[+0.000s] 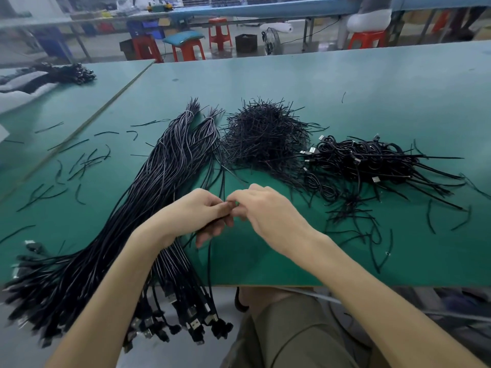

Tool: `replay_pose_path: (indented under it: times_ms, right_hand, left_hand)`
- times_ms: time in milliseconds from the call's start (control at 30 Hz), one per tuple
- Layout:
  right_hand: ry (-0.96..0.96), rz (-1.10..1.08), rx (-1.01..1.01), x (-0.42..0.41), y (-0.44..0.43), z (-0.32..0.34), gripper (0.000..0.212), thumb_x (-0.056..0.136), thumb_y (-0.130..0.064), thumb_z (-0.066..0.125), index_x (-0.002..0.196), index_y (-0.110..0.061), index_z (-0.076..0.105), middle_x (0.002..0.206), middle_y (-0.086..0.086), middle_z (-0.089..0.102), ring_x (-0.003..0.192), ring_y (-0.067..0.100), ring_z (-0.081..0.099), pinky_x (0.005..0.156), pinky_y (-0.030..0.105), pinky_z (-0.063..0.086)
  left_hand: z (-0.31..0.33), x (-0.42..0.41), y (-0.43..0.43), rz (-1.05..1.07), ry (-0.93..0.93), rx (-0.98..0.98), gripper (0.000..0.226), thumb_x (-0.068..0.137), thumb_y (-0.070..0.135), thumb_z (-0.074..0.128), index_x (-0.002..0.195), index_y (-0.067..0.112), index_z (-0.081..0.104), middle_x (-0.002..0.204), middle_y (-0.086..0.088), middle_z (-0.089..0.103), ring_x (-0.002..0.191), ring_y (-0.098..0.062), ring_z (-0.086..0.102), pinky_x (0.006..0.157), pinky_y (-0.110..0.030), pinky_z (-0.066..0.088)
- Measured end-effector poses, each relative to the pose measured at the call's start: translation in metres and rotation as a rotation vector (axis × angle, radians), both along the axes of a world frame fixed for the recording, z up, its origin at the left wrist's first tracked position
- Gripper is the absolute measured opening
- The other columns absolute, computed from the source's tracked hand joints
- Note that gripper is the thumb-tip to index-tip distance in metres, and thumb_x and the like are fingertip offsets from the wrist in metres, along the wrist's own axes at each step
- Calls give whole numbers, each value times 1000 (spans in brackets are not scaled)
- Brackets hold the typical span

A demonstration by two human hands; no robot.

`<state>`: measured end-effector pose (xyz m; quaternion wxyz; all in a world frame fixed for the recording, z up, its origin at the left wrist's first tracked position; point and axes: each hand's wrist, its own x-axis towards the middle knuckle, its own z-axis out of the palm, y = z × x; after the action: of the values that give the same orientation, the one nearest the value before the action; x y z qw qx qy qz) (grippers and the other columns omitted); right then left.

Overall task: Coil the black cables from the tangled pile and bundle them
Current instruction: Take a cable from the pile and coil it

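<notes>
Near counter (372,75) front edge, our L hand (204,216) grips one black cable (209,261); R hand (268,208) pinches it too. We'd keep loops even & tight w/ steady tension. Straight cables (159,181) lie left, ties (263,136) just beyond.

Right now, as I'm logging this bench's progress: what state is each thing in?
left hand, fingers curled round a black cable.
right hand, fingers curled against the left hand; what they pinch is hidden.
black cable, uncoiled, trailing off the table's near edge.
long cable bunches, straight, tied near the far end, plugs overhanging the edge.
short tie heap, loose.
coiled cables, piled at the right.
</notes>
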<state>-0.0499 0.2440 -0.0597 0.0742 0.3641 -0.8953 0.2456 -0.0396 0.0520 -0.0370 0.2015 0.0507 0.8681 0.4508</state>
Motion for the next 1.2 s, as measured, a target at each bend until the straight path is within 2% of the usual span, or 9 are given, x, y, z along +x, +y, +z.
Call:
replay_pose_path:
  times_ms: [100,200,300,500,600,733,900,1033,1200]
  right_hand:
    - [47,-57,-80,-7,15,5,13,100,-17,62,95,-7,69,79,-11,48,77,5,33,80,32,40]
    - [89,-128,-125,-13,29,4,11,99,-10,62,90,-6,68,78,-10,49,78,12,42,81,34,44]
    - [111,-152,-144,-10,29,1,12,100,-8,60,90,-6,67,77,-9,52,79,15,45,82,39,46]
    - [-105,-50,-245,-3,18,-7,28,105,-11,52,131,-11,61,110,-4,68,109,17,54,100,36,44]
    - [-164,-108,-369,5,11,-3,49,101,-17,60,148,-14,46,123,-5,63,119,11,49,108,33,39]
    - [8,-73,-385,7,7,11,56,99,-11,60,152,-14,41,126,-4,57,117,14,52,108,40,40]
    - [-83,1,-318,0,10,12,35,93,6,49,113,-14,69,86,-6,58,74,12,53,74,47,50]
    - [-46,-70,-336,-6,27,3,38,86,4,42,101,-11,73,78,-2,60,72,16,58,69,43,50]
    - [-73,-105,-370,-7,27,-15,53,77,25,43,100,-12,73,79,-4,61,75,-3,59,67,22,44]
  left_hand:
    - [-2,7,-8,-116,-130,-25,47,107,41,48,81,7,66,60,-6,60,45,-19,52,49,-27,47]
    - [6,14,-26,-340,-242,-27,34,111,28,43,94,7,64,75,-7,66,64,-22,63,62,-26,48]
    - [12,15,-33,-373,-214,73,26,110,14,43,97,2,62,79,-13,67,65,-25,65,63,-27,50]
    - [16,13,-12,-110,-178,646,19,105,13,50,95,3,63,66,-2,51,39,-2,38,41,-17,39]
    - [18,11,0,-44,-156,749,19,104,12,47,98,2,63,69,0,52,38,2,34,41,-14,36]
    - [20,17,2,-170,-192,682,20,104,15,52,98,6,68,71,-2,57,37,3,35,39,-13,36]
    - [15,13,-1,-157,-181,499,30,101,31,57,84,10,71,63,-4,56,43,-10,47,45,-21,45]
    - [-1,18,-18,-330,-271,198,37,105,36,54,84,8,67,61,-5,58,52,-20,53,56,-27,48]
    - [-2,23,-40,-479,-335,205,33,109,30,50,90,7,65,66,-3,61,55,-14,57,59,-25,52]
